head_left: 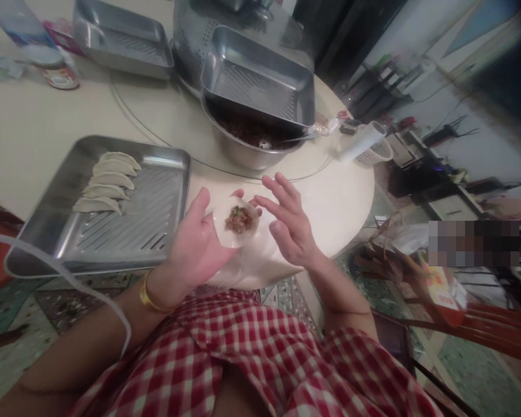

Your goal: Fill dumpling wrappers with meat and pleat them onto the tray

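Note:
On the fingers of my left hand (202, 240) lies a round dumpling wrapper (221, 223), its thumb raised at the near side. A small mound of meat filling (238, 219) with green bits sits in the wrapper's middle. My right hand (292, 223) is just to the right, fingers apart and holding nothing, fingertips close to the wrapper's edge; whether they touch it I cannot tell. To the left, a metal tray (156, 231) carries a row of several folded dumplings (108, 179).
Beyond my hands stands a metal bowl (238, 152) of dark filling with a spoon handle sticking out. An empty metal tray (260, 87) leans on its rim. Another tray (121, 40), a jar (58, 72) and a white basket (377, 152) are on the round table (347, 205).

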Available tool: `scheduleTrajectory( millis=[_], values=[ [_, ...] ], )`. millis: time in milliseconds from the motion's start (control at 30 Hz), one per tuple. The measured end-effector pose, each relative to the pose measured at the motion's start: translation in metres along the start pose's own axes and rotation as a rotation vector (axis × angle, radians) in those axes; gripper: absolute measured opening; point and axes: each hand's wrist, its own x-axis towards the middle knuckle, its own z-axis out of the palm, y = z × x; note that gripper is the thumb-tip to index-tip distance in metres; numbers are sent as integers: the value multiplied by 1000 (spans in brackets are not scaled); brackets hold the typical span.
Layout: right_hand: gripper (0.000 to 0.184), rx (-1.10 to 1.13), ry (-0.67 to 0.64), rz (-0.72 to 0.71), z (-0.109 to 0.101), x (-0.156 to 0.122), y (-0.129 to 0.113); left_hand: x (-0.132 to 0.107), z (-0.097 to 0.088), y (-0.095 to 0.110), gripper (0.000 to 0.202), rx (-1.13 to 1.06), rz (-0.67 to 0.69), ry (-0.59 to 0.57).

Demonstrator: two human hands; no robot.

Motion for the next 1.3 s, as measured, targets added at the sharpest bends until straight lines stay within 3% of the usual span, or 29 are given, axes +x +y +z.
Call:
scheduleTrajectory(
  millis=[100,200,433,633,833,1133,1300],
  values=[
    [47,153,-27,55,-1,3,2,1,-1,0,54,10,-6,5],
    [45,158,-26,-3,1,3,2,2,-1,-1,57,13,-12,9],
    [56,-301,9,-198,18,-4,-1,3,1,-1,61,36,-18,23],
    [60,-483,14,-249,18,-10,1,1,-1,0,59,29,-15,-34],
    [59,-299,-24,-113,15,-14,5,2,-2,-1,58,13,-4,-6],
    [58,-421,57,-244,21,-7,0,1,-1,-1,56,18,-12,-9],
    [55,-383,-19,-207,20,-8,1,1,-1,-1,55,34,7,-9]
  ],
)
